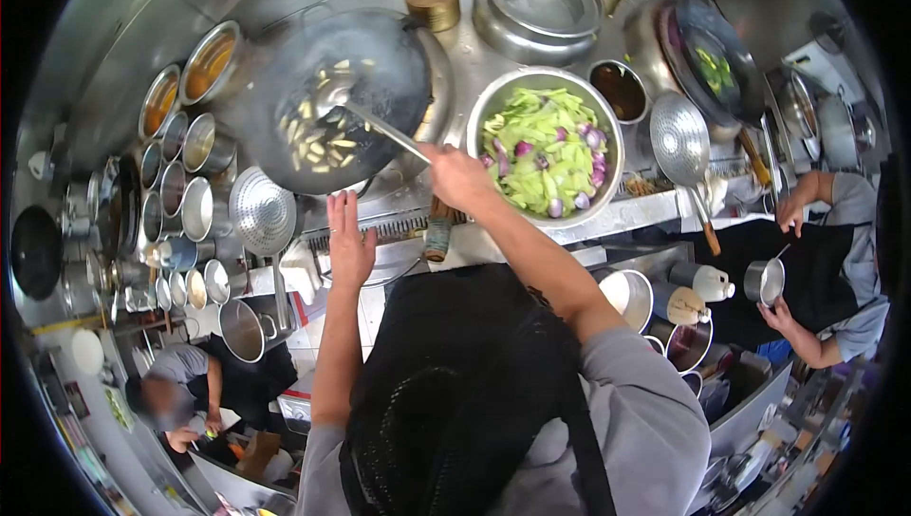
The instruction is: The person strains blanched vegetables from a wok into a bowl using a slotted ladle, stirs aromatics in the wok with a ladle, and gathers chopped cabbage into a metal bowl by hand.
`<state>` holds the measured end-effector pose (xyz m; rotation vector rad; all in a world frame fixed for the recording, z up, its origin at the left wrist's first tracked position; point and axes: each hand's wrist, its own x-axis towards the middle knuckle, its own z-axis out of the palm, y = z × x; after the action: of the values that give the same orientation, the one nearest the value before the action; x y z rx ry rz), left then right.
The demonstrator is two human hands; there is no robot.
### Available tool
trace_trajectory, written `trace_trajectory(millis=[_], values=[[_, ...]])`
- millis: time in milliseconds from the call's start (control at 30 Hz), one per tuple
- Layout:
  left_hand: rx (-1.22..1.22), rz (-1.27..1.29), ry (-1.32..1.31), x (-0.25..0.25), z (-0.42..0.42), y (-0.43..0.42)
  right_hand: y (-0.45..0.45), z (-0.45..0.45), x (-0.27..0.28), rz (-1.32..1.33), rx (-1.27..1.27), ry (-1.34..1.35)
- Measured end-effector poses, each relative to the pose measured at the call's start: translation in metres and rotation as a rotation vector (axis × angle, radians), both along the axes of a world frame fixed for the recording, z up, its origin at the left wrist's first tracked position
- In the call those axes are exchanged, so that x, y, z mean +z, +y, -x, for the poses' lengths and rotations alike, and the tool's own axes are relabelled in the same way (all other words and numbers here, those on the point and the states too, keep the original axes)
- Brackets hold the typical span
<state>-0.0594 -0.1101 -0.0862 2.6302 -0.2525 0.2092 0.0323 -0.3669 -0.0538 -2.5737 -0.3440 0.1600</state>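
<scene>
R hand [460,179]: fingers clamped on 1 ladle [384,129] in 1 wok [397,65]; L hand [349,250]: fingers extended, thumb apart, near wok rim; 1 veg bowl [607,108], right; 2 perf. skimmers [261,212].

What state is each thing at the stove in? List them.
Wok: uncovered, pale pieces inside, hazy.
Ladle: bowl down in the wok.
Right hand: closed on the ladle's handle.
Left hand: open, holding nothing.
Steel bowl: uncovered, full of green and purple pieces.
Small pot: uncovered, dark liquid inside.
Skimmer beside it: empty.
</scene>
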Motion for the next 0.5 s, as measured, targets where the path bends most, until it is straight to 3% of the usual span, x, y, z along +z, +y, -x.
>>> trace_trajectory(millis=[133,333,500], values=[[-0.027,-0.021,0.037,0.004,0.001,-0.002,0.019,-0.017,-0.013,-0.257,-0.059,0.171],[-0.060,-0.028,0.037,0.004,-0.001,-0.005,0.022,0.015,-0.048,-0.563,-0.128,-0.059],[-0.078,-0.042,0.038,0.004,-0.003,-0.004,0.011,0.062,-0.067,-0.615,-0.308,-0.103]])
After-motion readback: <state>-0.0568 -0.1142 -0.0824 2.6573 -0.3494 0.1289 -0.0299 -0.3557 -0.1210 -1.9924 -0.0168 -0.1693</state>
